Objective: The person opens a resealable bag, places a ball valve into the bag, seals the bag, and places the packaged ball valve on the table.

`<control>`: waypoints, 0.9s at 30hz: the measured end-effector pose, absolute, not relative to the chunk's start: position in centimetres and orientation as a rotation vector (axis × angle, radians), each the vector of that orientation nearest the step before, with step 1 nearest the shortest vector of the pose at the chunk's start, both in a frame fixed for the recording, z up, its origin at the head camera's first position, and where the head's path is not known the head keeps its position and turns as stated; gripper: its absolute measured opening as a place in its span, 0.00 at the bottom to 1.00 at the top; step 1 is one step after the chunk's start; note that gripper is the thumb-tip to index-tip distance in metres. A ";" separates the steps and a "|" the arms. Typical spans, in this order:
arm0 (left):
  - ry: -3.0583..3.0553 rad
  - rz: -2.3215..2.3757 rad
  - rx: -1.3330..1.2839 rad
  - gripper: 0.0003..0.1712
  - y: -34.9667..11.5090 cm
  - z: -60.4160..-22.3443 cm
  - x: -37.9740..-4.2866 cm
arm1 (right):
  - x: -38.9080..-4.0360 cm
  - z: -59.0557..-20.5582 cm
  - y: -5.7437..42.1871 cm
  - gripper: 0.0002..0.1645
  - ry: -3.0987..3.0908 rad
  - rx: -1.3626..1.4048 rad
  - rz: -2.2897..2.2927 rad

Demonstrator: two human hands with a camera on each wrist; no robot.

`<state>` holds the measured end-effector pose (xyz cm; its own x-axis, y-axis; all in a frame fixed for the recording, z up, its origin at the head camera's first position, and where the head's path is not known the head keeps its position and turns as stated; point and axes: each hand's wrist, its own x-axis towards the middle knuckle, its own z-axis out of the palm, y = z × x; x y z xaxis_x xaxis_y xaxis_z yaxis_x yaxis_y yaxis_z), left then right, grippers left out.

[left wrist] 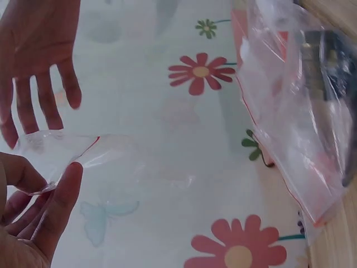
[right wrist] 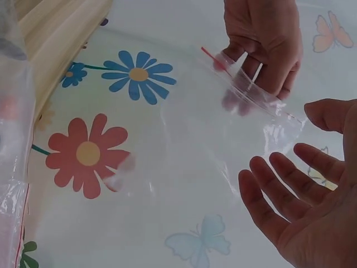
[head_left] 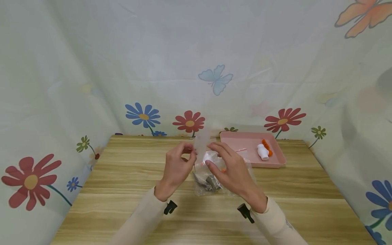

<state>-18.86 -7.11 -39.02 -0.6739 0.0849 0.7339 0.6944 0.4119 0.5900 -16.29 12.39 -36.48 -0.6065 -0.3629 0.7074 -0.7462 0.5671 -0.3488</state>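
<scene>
My left hand (head_left: pixel 178 166) pinches the edge of a clear zip bag (right wrist: pixel 189 134) between thumb and fingers, near its red seal line. The bag hangs above the table and looks see-through, with nothing visible inside. On its other side is my right hand (head_left: pixel 232 168), fingers spread and apart, the thumb tip close to the bag's mouth in the right wrist view. Below the hands lie clear bags (head_left: pixel 211 183) with red seal lines, holding dark grey pieces and something orange; the right hand partly hides them in the head view.
A pink tray (head_left: pixel 242 137) stands at the back right of the wooden table (head_left: pixel 137 170). Within it are a white bottle-shaped piece (head_left: pixel 262 152) and an orange piece (head_left: pixel 265 144). Behind the table hangs a flowered curtain (head_left: pixel 153 68).
</scene>
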 end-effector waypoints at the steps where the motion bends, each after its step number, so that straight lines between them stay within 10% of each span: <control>1: -2.047 -1.271 -0.662 0.08 -6.9 -38.9 -18.7 | -16.3 -36.4 12.3 0.28 -2.222 0.879 0.879; 27: -1.926 -1.141 -0.877 0.10 -6.0 -38.8 -18.1 | -17.1 -37.1 12.6 0.09 -1.963 0.784 0.882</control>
